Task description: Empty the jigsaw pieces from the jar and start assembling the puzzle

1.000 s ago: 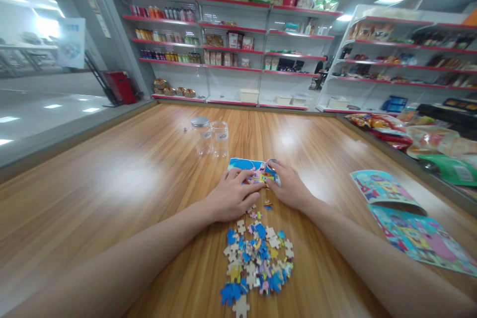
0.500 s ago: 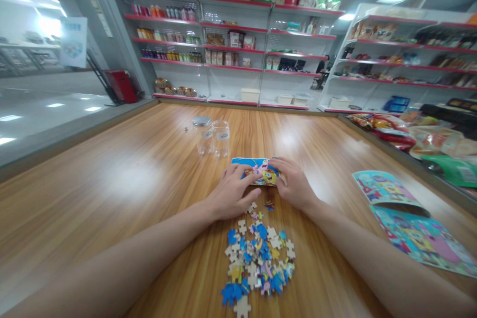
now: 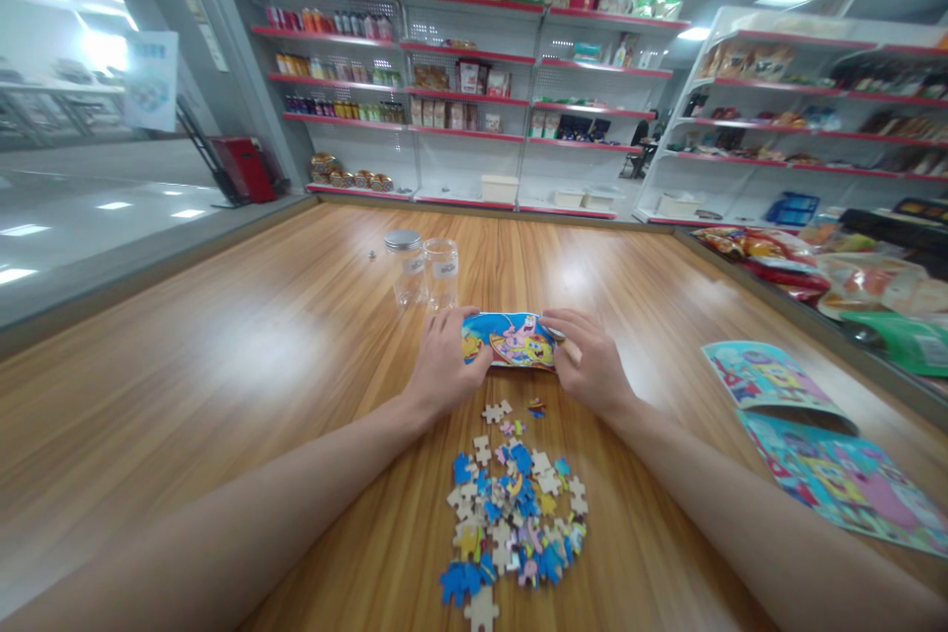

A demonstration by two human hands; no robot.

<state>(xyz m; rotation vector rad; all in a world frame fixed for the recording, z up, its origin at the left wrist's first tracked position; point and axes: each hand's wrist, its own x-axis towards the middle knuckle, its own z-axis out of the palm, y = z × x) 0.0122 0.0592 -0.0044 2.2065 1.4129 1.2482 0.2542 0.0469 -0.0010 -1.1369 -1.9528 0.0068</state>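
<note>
A small rectangular cartoon picture card (image 3: 511, 341), mostly blue with pink and yellow figures, is between my hands at the middle of the table. My left hand (image 3: 446, 367) is closed on its left end, the thumb over the lower front. At the right end, my right hand (image 3: 589, 360) grips the card with fingers curled over its top corner. Below my hands lies a heap of loose jigsaw pieces (image 3: 511, 513), some blue or yellow, others bare wood side up. A few pieces (image 3: 497, 412) lie apart, nearer the card.
Beyond my left hand stand a clear jar with a silver lid (image 3: 404, 267) and an open clear jar (image 3: 442, 272). Two cartoon sheets (image 3: 844, 474) lie at the right, one curled. Packaged snacks (image 3: 777, 262) sit past the table's right edge; stocked shelves (image 3: 459, 99) stand behind.
My left hand has shifted left from across the card's front to its left end, uncovering more of the picture. My right hand stays at the right end.
</note>
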